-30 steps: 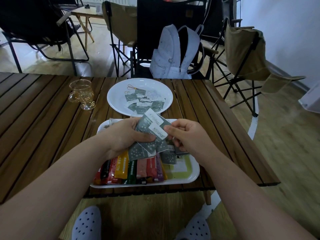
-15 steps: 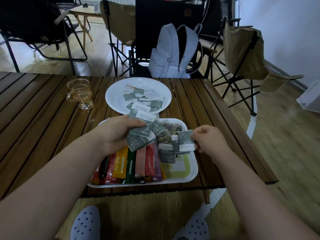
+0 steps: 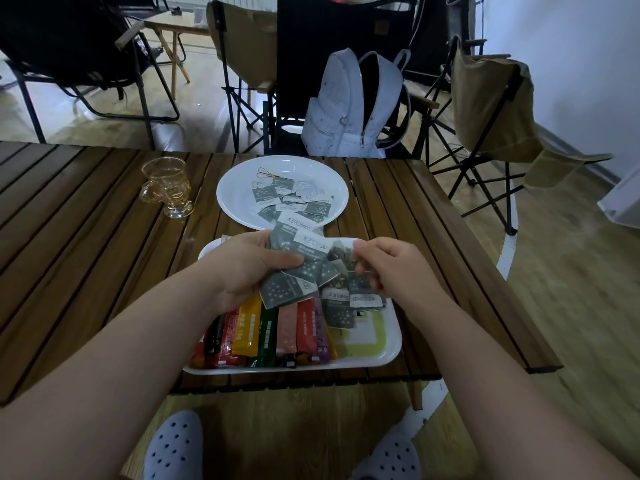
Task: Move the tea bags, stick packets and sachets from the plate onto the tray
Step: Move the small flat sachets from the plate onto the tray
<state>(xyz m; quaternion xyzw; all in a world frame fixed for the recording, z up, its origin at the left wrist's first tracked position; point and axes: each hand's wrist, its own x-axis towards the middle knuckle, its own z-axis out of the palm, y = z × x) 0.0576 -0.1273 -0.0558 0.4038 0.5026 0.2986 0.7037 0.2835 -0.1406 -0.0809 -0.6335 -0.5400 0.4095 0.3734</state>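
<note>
Several grey sachets, held as a fan of sachets [image 3: 294, 271], sit in the left hand [image 3: 247, 268]. Its thumb lies on top & the fingers curl under, gripping the bunch above the far half of the white tray [image 3: 394, 344]. The right hand [image 3: 393, 271] is just beside the fan's right edge, fingers curled in w/ tips at a photo-print sachet [image 3: 337, 253]. Can't tell if they pinch it or only touch. On the tray, stick packets [image 3: 277, 327] lie side by side across the left & middle: red, black, yellow, green, pink, purple, ends toward the near rim. Right of them a few loose sachets [image 3: 341, 308] lie flat & overlapping, partly under the right hand, over a green square printed on the tray floor. Just behind the tray is the round white plate [image 3: 235, 202] w/ a small pile of plate sachets [image 3: 294, 199] in its middle & a gold string loop [image 3: 265, 173] at the far side. An amber glass cup [image 3: 166, 187] stands left of the plate, apart from it. All of this is on a slatted wood table [image 3: 86, 237]. Beyond the far edge are a white backpack [image 3: 349, 105], unzipped, & a tan folding chair [image 3: 485, 98] to the right. Two pale perforated slippers [image 3: 173, 445] show on the floor below the near edge.
</note>
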